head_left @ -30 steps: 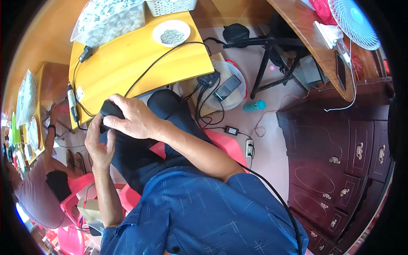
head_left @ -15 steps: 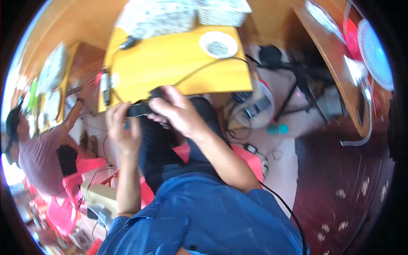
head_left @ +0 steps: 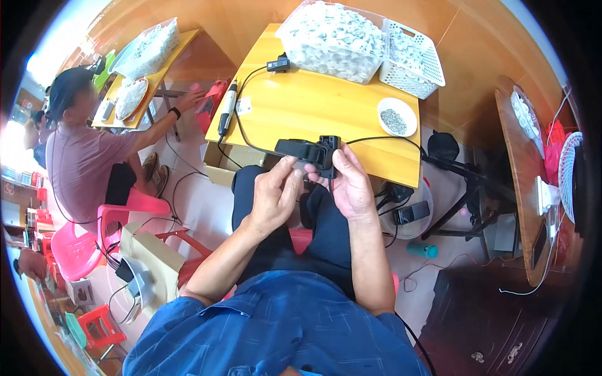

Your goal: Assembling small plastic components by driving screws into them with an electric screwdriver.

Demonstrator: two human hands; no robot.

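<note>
Over the near edge of the yellow table, between my two hands, is a black boxy device (head_left: pixel 327 155) with a flat, strap-like black part (head_left: pixel 298 149) reaching to its left. My right hand (head_left: pixel 352 191) grips the box from the right, thumb on its side. My left hand (head_left: pixel 274 193) is closed, thumb and fingers together at the underside of the strap-like part; its fingertips are partly hidden. A black cable (head_left: pixel 382 139) crosses the table beside the device. Near the table's left edge lies a grey and black pen-shaped power tool (head_left: pixel 229 109) with a cord.
On the yellow table (head_left: pixel 313 103) stand a clear bin (head_left: pixel 338 66) and a white basket (head_left: pixel 407 86) of small white parts, plus a white bowl (head_left: pixel 411 116) of small metal pieces. A co-worker (head_left: pixel 94 144) sits at left. A tripod (head_left: pixel 476 182) and bucket (head_left: pixel 426 222) stand right.
The view has swung, so the table sits farther right and more of the room shows. The black device is turned, its box now at the right in my right hand.
</note>
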